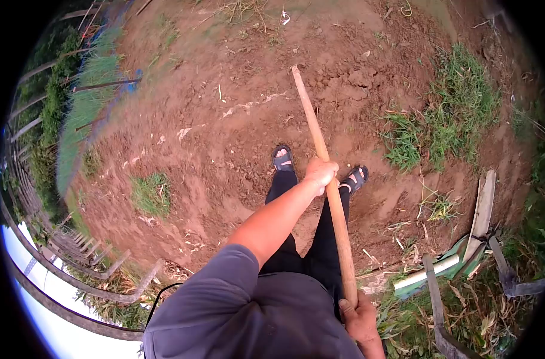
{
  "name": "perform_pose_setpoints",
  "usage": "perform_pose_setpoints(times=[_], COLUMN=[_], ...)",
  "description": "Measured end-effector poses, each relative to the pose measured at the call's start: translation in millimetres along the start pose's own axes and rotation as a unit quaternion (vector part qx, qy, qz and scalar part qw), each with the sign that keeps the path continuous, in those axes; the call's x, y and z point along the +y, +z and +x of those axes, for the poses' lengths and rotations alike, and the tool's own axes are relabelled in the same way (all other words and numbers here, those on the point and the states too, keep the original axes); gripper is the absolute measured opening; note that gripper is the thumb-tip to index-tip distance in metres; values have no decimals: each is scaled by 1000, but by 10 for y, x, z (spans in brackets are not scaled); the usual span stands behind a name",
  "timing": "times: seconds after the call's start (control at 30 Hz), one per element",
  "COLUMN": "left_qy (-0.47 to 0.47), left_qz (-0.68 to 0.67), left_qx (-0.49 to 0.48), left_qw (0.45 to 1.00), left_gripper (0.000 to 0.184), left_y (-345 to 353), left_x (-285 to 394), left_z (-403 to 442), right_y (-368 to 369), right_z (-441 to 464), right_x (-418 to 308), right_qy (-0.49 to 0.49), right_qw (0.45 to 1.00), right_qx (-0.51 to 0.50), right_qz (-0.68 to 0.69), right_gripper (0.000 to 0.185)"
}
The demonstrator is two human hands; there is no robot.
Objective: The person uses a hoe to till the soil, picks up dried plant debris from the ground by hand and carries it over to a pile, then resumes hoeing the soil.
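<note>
Grey shirt (278, 314) closest, a slim, tan wooden pole (340, 227) slants outward.

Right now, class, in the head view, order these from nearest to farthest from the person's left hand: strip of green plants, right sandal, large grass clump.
1. Right sandal: just right of the left hand.
2. Large grass clump: farther right.
3. Strip of green plants: far left.
</note>
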State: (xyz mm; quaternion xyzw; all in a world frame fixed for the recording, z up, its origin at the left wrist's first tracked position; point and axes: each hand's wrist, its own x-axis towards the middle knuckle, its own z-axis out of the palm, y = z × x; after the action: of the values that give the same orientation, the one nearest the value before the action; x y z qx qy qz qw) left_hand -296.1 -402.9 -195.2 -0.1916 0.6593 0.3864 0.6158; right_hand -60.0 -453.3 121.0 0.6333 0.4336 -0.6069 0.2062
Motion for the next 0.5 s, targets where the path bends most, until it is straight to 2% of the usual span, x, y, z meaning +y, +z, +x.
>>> perform_pose_setpoints(times=[0.03,0.1,0.13,0.17,0.27,0.33,0.37,0.43,0.47,0.5], left_qy=[6,23,19,19,49,51,50,105,101,140], left_qz=[-6,-16,-20,-22,-25,-62,-62,-114,-111,-90], left_qx=[22,35,17,-4,-6,-55,-56,-49,-48,-28], left_qw=[1000,999,999,1000,998,995,995,987,988,986], left_gripper=[13,14,14,15,21,34,34,37,37,38], left_y=[31,95,109,140,178,117,145,218,232,239], left_x=[-60,-157,-237,-279,-240,-233,-209,-117,-75,11], left_z=[-124,-394,-476,-531,-484,-478,-501,-656,-728,-768], right_y=[3,-56,-56,-130,-53,62,49,-72,-144,-191], right_z=[-73,-259,-374,-406,-425,-353,-277,-101,8,121], right_x=[14,205,370,637,579,820,902,1058,1157,1212], right_qy=[-6,90,71,68,66,3,4,-61,-61,-60], right_qw=[1000,987,991,991,986,994,994,987,991,991], right_qx=[2,-15,31,7,19,49,50,124,103,102], right_qz=[-5,130,105,112,152,100,100,-87,-61,-56], right_gripper=[20,20,20,22,21,23,23,33,31,31])
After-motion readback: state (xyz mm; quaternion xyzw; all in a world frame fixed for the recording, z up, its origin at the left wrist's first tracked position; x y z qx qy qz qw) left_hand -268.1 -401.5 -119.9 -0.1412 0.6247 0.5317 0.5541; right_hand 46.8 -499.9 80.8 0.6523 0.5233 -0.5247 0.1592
